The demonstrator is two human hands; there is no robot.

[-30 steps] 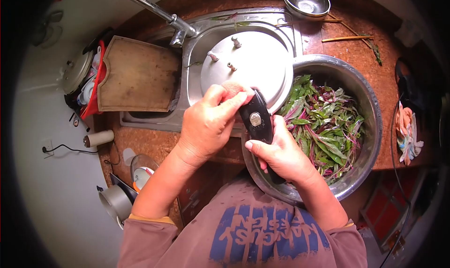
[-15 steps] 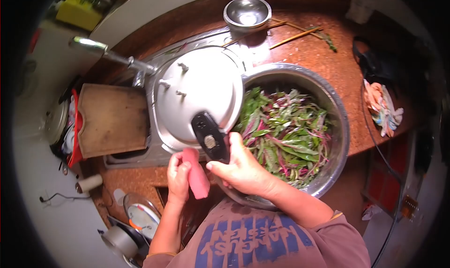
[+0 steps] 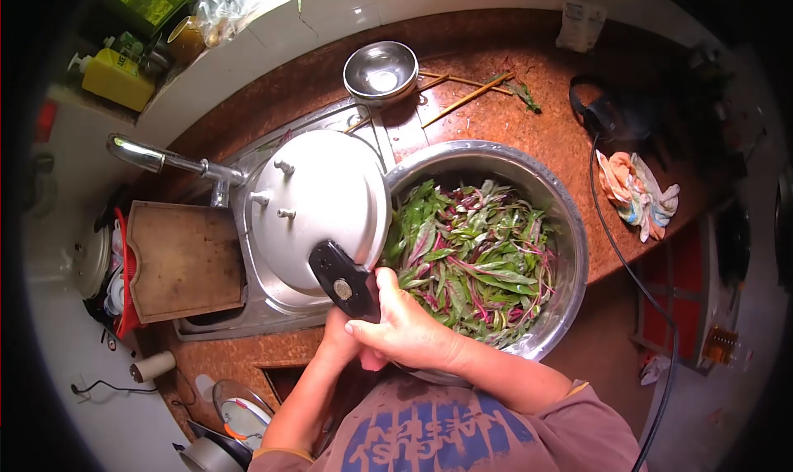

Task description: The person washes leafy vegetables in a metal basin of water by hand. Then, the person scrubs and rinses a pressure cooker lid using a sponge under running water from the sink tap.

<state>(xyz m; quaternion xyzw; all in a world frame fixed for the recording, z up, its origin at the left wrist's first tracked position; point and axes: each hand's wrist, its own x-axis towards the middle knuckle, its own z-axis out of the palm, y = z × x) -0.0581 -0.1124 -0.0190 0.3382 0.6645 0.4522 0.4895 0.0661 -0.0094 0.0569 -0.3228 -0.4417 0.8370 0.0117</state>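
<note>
A silver pressure cooker lid (image 3: 318, 199) with several small metal fittings on top is over the sink. My right hand (image 3: 409, 327) is closed on its black handle (image 3: 340, 280), thumb along the near end. Underneath that handle is my left hand (image 3: 337, 337), its fingers mostly hidden. A pink cloth or sponge (image 3: 373, 360) shows a small part below the hands, by the left hand. To the right, a large metal basin (image 3: 570, 216) holds green and purple leafy vegetables (image 3: 479, 257).
The tap (image 3: 178, 160) reaches out left of the lid, above a wooden cutting board (image 3: 186, 261). Behind lie a small metal bowl (image 3: 380, 71) and chopsticks (image 3: 467, 100). A crumpled cloth (image 3: 636, 193) and a black cable (image 3: 640, 286) are on the right.
My left hand has moved right with the pink piece, from beside the handle to beneath it. My right hand keeps its hold on the handle. The head view has shifted.
</note>
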